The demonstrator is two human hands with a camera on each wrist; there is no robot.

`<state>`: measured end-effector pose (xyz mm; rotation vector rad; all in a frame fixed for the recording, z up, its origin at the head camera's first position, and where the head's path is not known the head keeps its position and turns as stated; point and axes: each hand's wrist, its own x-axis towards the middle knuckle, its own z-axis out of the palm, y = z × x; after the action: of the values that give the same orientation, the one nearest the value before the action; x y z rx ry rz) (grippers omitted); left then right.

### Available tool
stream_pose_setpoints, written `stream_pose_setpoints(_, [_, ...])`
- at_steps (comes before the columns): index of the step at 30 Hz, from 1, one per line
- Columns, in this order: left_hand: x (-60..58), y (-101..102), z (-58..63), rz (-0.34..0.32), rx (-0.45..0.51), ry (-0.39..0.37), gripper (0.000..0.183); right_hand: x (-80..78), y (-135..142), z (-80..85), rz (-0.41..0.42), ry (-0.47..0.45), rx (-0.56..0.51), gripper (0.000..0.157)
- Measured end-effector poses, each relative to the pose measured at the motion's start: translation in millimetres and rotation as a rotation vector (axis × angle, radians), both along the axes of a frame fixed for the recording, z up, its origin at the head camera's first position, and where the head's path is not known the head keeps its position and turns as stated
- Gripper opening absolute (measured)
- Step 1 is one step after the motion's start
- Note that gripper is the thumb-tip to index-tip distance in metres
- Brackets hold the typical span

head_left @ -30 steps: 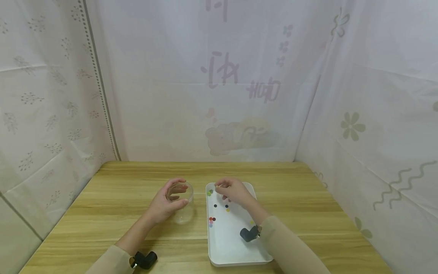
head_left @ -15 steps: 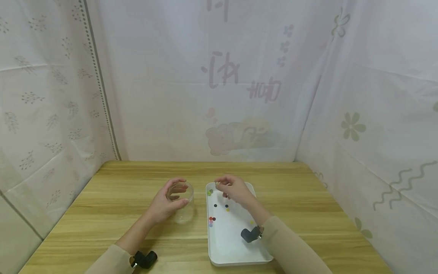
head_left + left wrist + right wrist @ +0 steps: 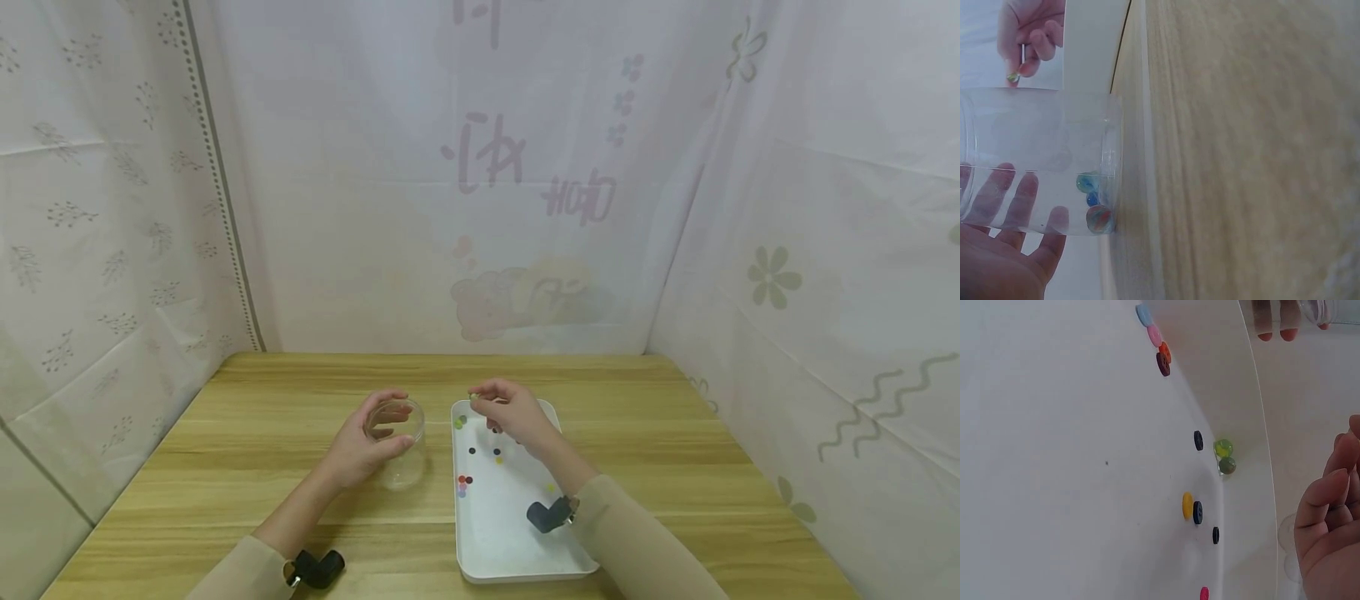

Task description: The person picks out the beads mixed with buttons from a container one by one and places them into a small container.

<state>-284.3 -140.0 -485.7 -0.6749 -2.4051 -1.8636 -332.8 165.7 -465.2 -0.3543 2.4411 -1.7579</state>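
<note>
My left hand (image 3: 362, 446) is curled round a clear plastic jar (image 3: 403, 471) on the table. At the jar's bottom, in the left wrist view, lie a teal marble (image 3: 1087, 182), a small blue marble (image 3: 1092, 199) and a red-streaked marble (image 3: 1099, 219). My right hand (image 3: 517, 417) pinches a small yellow-green marble (image 3: 1013, 77) between thumb and fingertip, over the far left corner of a white tray (image 3: 517, 542). Two marbles, one bright green (image 3: 1224, 448) and one darker green (image 3: 1227, 465), lie against the tray's wall.
Several buttons are scattered in the tray, among them a yellow button (image 3: 1187, 505), a dark button (image 3: 1199, 440), a pink button (image 3: 1154, 335) and a light blue button (image 3: 1143, 315). Wood-grain table (image 3: 300, 383) surrounds the tray and jar. Patterned curtains (image 3: 360, 208) stand behind and at both sides.
My right hand has risen a little off the tray with the pinched marble, which shows more clearly now. The left hand and jar have stayed where they were.
</note>
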Motion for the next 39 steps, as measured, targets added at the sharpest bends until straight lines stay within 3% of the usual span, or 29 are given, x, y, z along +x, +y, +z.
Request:
stream_pose_setpoints(6, [0.4, -1.1, -1.5, -0.010, 0.014, 0.018, 0.067, 3.6, -4.3, 5.8, 0.030, 0.022, -0.067, 0.029])
stream_pose_setpoints(39, [0.5, -0.1, -0.5, -0.021, 0.019, 0.003, 0.065, 16.2, -45.2, 41.4, 0.160, 0.086, -0.148, 0.026])
